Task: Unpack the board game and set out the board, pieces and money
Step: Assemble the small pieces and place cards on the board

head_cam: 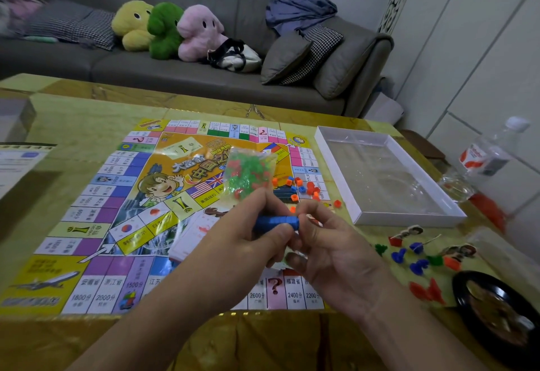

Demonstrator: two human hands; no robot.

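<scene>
Blue stack of small pieces [276,221] gripped at mid-frame between both hands, held level above the near half of the board [96,213]. Left hand [248,233] curled round the left end of the stack, thumb underneath; right hand [327,242] pinching the right end with fingertips, palm turned upward. Clear bag of green and red pieces [248,175] standing just beyond the hands, over the centre of the board. Loose orange, red and blue pieces [304,186] scattered on the board's right edge, beside the bag. Board laid flat and unfolded on the yellow table [73,125]. White box tray [382,177] lying open on the table to the right of the board, with a clear insert inside. Pawns in blue, green and red [415,256] spread on the table near the right hand, some bearing card figures. Pale stack of paper [193,233] on the board under the left hand; print not legible.
</scene>
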